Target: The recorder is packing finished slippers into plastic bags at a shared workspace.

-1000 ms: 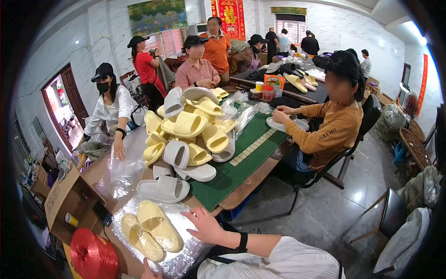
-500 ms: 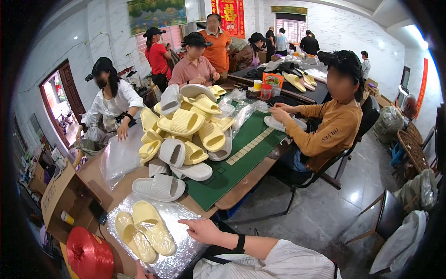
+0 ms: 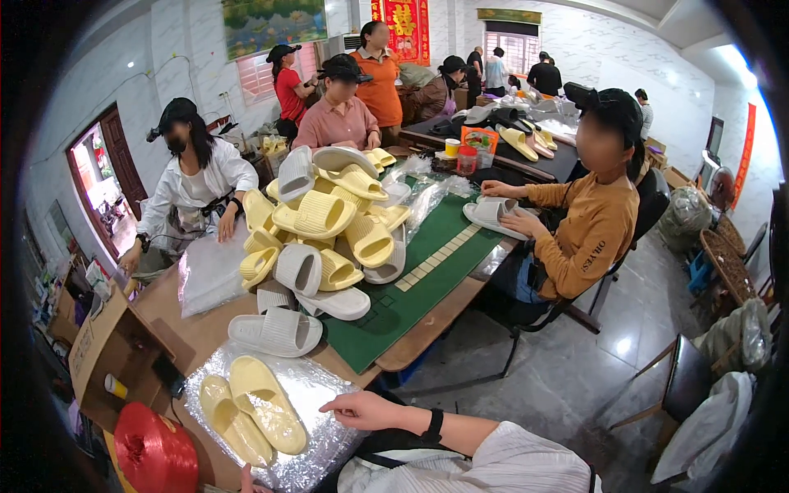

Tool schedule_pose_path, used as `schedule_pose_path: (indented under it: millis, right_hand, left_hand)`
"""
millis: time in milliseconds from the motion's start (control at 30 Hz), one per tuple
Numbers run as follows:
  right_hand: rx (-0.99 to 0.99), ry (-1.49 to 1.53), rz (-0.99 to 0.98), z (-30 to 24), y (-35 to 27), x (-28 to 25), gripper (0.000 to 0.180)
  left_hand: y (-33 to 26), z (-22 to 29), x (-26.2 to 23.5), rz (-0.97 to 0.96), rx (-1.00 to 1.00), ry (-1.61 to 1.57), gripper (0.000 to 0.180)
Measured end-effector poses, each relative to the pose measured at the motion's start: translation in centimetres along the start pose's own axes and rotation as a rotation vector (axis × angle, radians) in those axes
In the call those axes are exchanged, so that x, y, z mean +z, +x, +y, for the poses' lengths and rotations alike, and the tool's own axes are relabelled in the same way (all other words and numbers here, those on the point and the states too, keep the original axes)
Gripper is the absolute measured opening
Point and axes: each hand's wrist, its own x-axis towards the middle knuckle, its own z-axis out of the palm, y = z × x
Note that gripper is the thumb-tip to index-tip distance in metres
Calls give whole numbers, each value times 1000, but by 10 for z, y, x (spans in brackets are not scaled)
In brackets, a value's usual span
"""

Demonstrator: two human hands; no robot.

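Observation:
A pair of yellow slippers, the left slipper and the right slipper, lies side by side in clear, glossy plastic. Under them is a stack of shiny clear plastic bags at the near table edge. My right hand, with a dark band on its wrist, is over the right side of this stack, its fingers bent and drawn together. Whether film is pinched there is too small to make out. Of my left hand only a bit shows at the lower edge, beside the bags' near corner; most of it is hidden.
A heap of yellow and grey slippers rises beyond the bags, with a grey slipper nearest. Left stand a red twine roll and an open cardboard box. A co-worker at right handles a grey slipper over the green mat.
My right hand's pointing index finger has bent in toward the others. The co-worker at right has lowered a hand onto the grey slipper. The white-sleeved co-worker has shifted arms.

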Motion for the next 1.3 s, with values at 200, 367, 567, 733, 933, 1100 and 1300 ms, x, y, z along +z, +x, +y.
schedule_pose_path:
  millis: [200,367,567,733,933,1100,1300]
  right_hand:
    - [-175,225,11,20,-1,4,39]
    - [-186,116,-25,11,-1,-4,41]
    - [-282,-86,15,8,0,-7,43]
    - [-300,-151,6,10,1,-7,44]
    - [-347,-205,85,6,2,-4,20]
    - [-263,-148,180,8,7,0,14]
    - [-263,-115,249,-1,8,-2,11]
  left_hand:
    - [-4,-27,3,18,111,-170,52]
    - [-7,-28,0,41,223,-179,42]
    - [-9,-30,0,59,466,-77,50]
    - [-16,-34,3,-3,394,66,67]
    - [-29,1,-12,-169,301,-50,73]
    - [-23,-11,7,-31,322,53,73]
    - [-23,6,14,191,277,173,53]
